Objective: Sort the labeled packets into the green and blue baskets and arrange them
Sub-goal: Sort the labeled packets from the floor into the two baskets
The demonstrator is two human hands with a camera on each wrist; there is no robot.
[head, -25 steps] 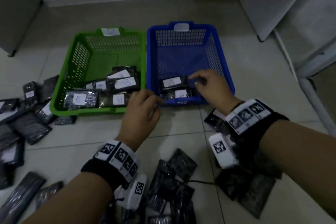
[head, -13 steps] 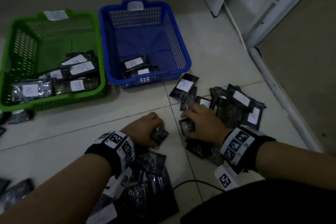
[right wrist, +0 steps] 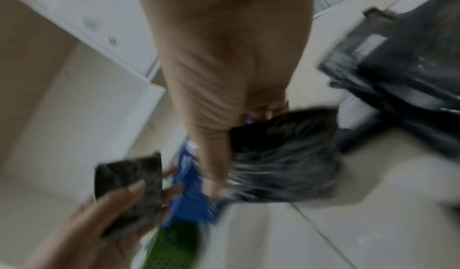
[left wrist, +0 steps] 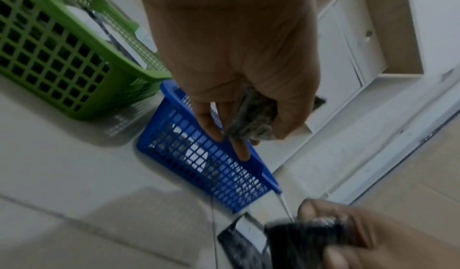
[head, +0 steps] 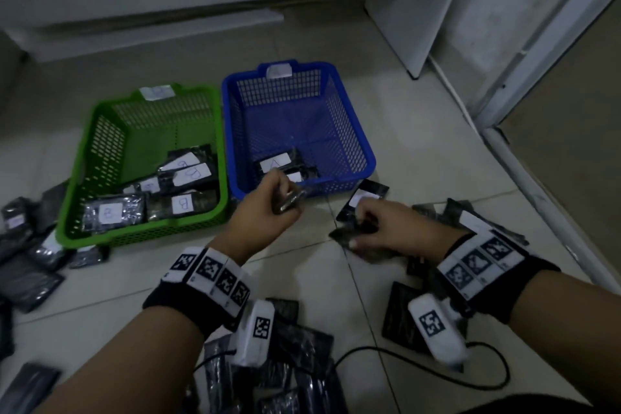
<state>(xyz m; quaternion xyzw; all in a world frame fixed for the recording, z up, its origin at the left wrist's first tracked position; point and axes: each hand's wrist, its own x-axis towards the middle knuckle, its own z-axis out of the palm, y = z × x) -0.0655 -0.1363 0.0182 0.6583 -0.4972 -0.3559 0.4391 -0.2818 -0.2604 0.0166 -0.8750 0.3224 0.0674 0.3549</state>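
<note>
The green basket (head: 100, 131) holds several dark packets labelled B (head: 181, 203). Right of it, the blue basket (head: 353, 131) holds packets labelled A (head: 275, 163) at its near left corner. My left hand (head: 268, 208) grips a dark packet (head: 292, 200) just in front of the blue basket's near rim; the left wrist view shows this packet (left wrist: 251, 122) curled in the fingers. My right hand (head: 379, 228) holds another dark packet (head: 349, 232) low over the floor right of it, seen blurred in the right wrist view as a packet (right wrist: 281, 161).
Loose dark packets lie on the tiled floor: a pile at the left (head: 23, 245), one near my body (head: 285, 363), and one to the right (head: 470, 222). A labelled packet (head: 363, 198) lies by the blue basket. A black cable (head: 470, 376) runs bottom right. White cabinets (head: 413, 3) stand behind.
Both hands have lifted from the floor piles, each with a packet. The left hand has risen toward the blue basket's front; the view has tilted back up.
</note>
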